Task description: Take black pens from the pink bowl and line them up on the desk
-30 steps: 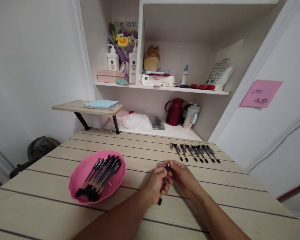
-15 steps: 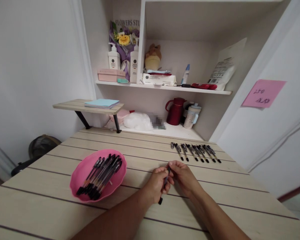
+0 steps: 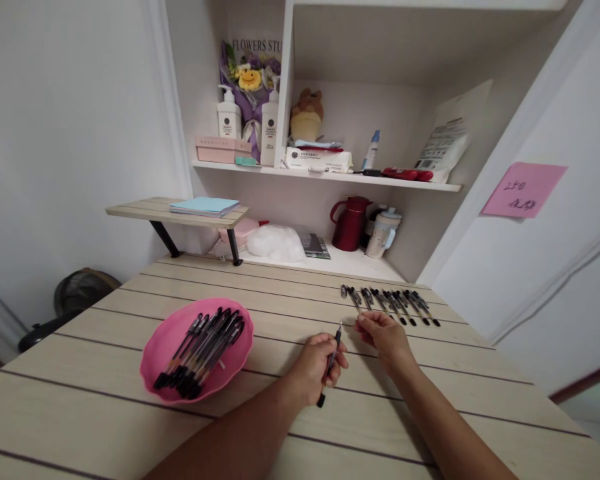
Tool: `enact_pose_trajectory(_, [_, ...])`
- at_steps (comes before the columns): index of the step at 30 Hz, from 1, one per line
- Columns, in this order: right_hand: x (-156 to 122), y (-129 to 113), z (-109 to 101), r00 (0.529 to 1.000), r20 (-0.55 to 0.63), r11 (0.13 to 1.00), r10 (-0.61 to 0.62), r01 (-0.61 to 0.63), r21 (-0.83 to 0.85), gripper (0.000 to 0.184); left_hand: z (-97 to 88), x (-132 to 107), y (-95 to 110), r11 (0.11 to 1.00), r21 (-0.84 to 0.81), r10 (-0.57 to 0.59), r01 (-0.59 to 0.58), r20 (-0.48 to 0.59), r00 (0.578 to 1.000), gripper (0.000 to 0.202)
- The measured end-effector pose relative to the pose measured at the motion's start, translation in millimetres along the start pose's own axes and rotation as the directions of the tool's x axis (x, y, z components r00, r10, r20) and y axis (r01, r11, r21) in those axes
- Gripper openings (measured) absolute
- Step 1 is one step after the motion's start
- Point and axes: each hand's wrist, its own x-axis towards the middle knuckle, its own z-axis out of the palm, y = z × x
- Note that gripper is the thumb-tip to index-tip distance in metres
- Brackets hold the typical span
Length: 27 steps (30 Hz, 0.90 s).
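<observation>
My left hand (image 3: pixel 311 368) is closed around a gel pen (image 3: pixel 335 352), held at a slant with its bare tip pointing up and away and its black end below the fist. Just to the right, my right hand (image 3: pixel 389 341) is raised over the table with thumb and fingertips pinched together; whatever they hold is too small to make out. Beyond it lies a row of black pens (image 3: pixel 411 308), and the hand covers the near ends of a few. On my left a pink scalloped bowl (image 3: pixel 148 353) holds several more pens (image 3: pixel 205 353) with black ends.
A small raised stand (image 3: pixel 130 211) with blue paper (image 3: pixel 205 206) is at the back left. Behind the table, a shelf bears a red jug (image 3: pixel 350 225), a pale tumbler (image 3: pixel 383 235) and a white plastic bag (image 3: pixel 276 243). A pink note (image 3: pixel 525 190) sticks to the right wall.
My right hand has moved away from the pen, right and forward towards the row. The pen's tip now shows bare. My left hand has stayed in place with the pen.
</observation>
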Motion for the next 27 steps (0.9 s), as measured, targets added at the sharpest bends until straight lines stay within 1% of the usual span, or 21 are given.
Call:
enact_pose_trajectory(3, [13.5,7.7,-3.9,0.995,-0.01,0.972,-0.098,0.094,-0.213,0.023,-0.4,0.5,0.2,1.0,-0.008,0.005,-0.005,0.008,1.0,0.021])
enact_pose_trajectory(5, [23.7,12.9,-4.2,0.99,0.025,0.953,-0.141,0.143,-0.268,0.02,-0.3,0.3,0.6,1.0,-0.006,0.004,-0.004,0.01,1.0,0.021])
enact_pose_trajectory(7, [33.6,17.5,-3.1,0.985,0.068,0.939,-0.157,0.17,-0.299,0.017,-0.1,0.1,0.9,1.0,-0.002,0.006,-0.006,0.008,1.0,0.02])
enact_pose_trajectory(9, [42.5,20.5,-1.1,0.98,0.096,0.906,-0.176,0.2,-0.374,0.015,-0.1,0.3,0.7,1.0,-0.001,0.01,-0.01,0.005,1.0,0.019])
enact_pose_trajectory(10, [46.5,21.0,0.1,0.974,0.11,0.861,-0.197,0.225,-0.457,0.014,-0.1,0.6,0.4,1.0,-0.001,0.011,-0.011,0.006,1.0,0.02])
enact_pose_trajectory(11, [50.2,20.9,1.5,0.967,0.124,0.791,-0.223,0.254,-0.557,0.014,-0.2,0.9,0.0,1.0,-0.001,0.012,-0.012,0.007,1.0,0.02])
enact_pose_trajectory(13, [57.2,18.4,4.7,0.948,0.15,0.613,-0.281,0.298,-0.732,0.017,-0.5,1.9,-1.1,1.0,-0.001,0.016,-0.016,0.009,1.0,0.022])
enact_pose_trajectory(14, [60.6,16.3,6.5,0.939,0.163,0.534,-0.303,0.309,-0.787,0.02,-0.6,2.4,-1.7,1.0,-0.001,0.018,-0.018,0.009,1.0,0.022])
enact_pose_trajectory(15, [64.0,14.0,8.4,0.932,0.172,0.479,-0.318,0.315,-0.819,0.022,-0.7,2.9,-2.2,1.0,-0.002,0.02,-0.02,0.009,1.0,0.023])
enact_pose_trajectory(20, [77.8,5.9,16.8,0.923,0.199,0.339,-0.33,0.312,-0.887,0.019,-0.6,3.9,-3.4,1.0,-0.013,0.009,-0.009,0.003,1.0,0.021])
enact_pose_trajectory(25, [79.8,10.0,21.5,0.923,0.225,0.238,-0.312,0.305,-0.922,0.021,0.6,3.7,-2.7,1.0,-0.013,0.001,-0.001,-0.004,1.0,0.017])
enact_pose_trajectory(27, [78.8,12.0,23.3,0.925,0.232,0.182,-0.301,0.294,-0.938,0.021,1.1,4.0,-2.8,1.0,-0.016,-0.001,0.0,-0.009,1.0,0.014])
